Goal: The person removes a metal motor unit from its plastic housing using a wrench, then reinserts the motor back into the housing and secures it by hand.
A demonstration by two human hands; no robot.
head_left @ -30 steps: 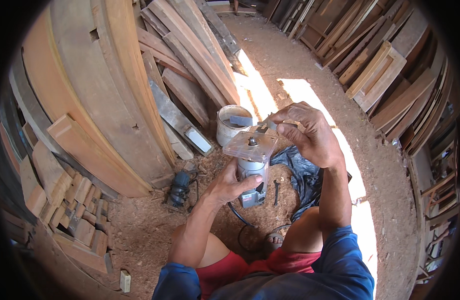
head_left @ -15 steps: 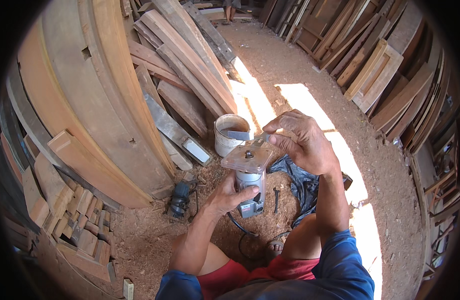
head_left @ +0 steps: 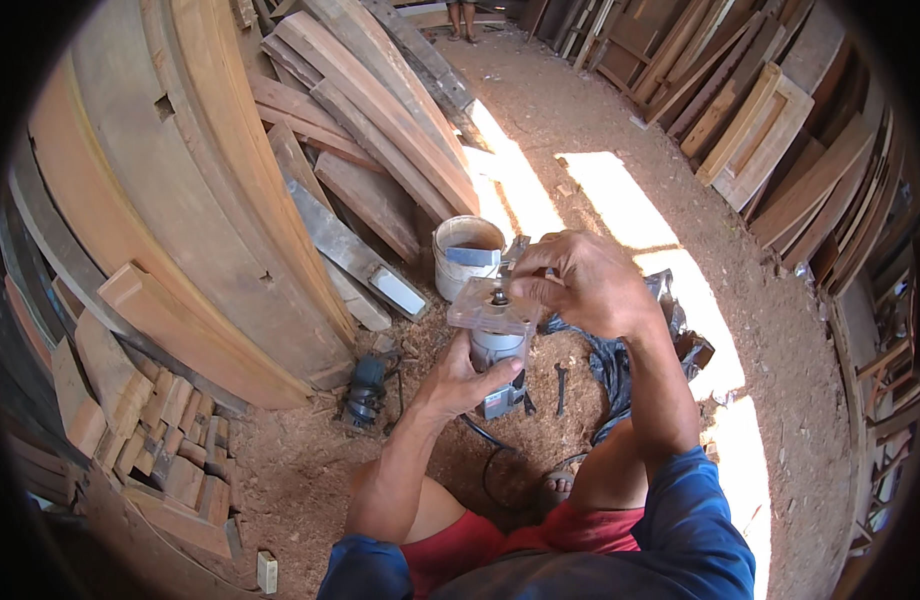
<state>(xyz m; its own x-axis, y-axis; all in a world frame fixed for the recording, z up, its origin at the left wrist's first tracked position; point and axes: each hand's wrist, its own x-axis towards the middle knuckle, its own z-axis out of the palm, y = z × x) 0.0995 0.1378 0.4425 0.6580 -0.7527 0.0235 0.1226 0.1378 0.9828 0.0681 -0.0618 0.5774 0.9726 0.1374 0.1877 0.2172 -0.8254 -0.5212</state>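
My left hand is wrapped around the body of a trim router, held upright with its clear square base plate on top. A metal shank or collet shows at the plate's middle. Above the plate's right side, my right hand is closed, its thumb and fingertips pinching a small grey metal piece close to the collet. The fingers partly hide this piece, so its kind is unclear. A dark open-end wrench lies on the sawdust right of the router.
Beyond the router stands a whitish bucket with a blue-grey block at its rim. A dark power tool and a black plastic bag lie either side. Timber boards lean left; wood panels line the right. Someone's legs show far off.
My right hand has come down and left, bringing the small metal piece close to the router's collet. My left hand still holds the router, now tilted slightly differently.
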